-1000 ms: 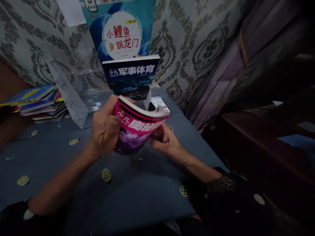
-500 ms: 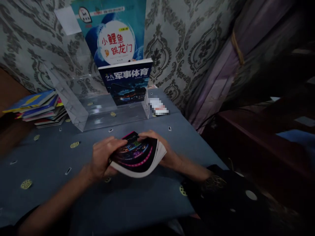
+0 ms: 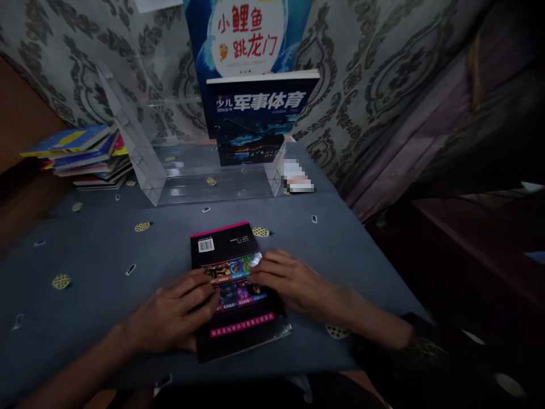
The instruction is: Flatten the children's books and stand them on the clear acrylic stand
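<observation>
A black paperback book [image 3: 242, 321] with a pink strip, a barcode and small colourful pictures lies flat on the table near its front edge, back cover up. My left hand [image 3: 174, 309] rests over the book's left edge, its fingers slightly bent and lying on the pictures. From the right, my right hand [image 3: 293, 278] lays its stretched fingers on the cover. Both hands touch the book without gripping it. Parts of the picture rows are hidden under my fingers.
Behind the book stands a clear acrylic rack [image 3: 145, 165] holding a dark book [image 3: 259, 122] and a taller blue book [image 3: 200, 51] behind it. A stack of books [image 3: 89, 156] lies at the left. A blurred, pixelated item [image 3: 298, 176] sits right of the rack. A curtain [image 3: 409, 136] hangs right.
The black book was bent upward between both hands; now it lies flat on the table. My hands have loosened and rest on its cover. The view has shifted, so the rack appears further right.
</observation>
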{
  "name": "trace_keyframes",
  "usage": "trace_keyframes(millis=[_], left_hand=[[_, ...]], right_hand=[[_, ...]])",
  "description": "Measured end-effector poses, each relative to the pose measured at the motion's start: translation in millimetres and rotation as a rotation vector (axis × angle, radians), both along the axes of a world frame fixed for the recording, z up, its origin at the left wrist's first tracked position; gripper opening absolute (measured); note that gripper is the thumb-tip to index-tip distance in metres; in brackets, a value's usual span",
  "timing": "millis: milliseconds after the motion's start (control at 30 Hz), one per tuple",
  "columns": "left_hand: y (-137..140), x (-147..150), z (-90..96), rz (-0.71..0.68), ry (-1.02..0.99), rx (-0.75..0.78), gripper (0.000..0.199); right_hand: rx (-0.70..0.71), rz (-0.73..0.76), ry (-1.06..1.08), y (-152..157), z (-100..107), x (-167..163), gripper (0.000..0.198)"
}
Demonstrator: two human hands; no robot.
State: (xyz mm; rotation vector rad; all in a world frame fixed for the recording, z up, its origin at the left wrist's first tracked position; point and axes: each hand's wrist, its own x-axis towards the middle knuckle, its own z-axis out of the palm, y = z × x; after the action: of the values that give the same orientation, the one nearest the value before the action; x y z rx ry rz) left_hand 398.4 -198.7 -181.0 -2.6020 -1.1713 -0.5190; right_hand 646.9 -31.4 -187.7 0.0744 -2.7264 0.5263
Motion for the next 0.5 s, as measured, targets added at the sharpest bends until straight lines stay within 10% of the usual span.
trace_keyframes(millis=[200,500], left_hand=[[-3.3,1.1,3.0,-0.004,0.027,-0.006,0.041],[-6.6,-1.9,-0.8,0.009,0.045,-0.051,0.048]], right_hand=[[-0.269,0.114,-0.14,-12.8,13.5,-62.6,0.042],[-0.228,0.031,-0.296,-2.2,5.8,-104.7,0.06]])
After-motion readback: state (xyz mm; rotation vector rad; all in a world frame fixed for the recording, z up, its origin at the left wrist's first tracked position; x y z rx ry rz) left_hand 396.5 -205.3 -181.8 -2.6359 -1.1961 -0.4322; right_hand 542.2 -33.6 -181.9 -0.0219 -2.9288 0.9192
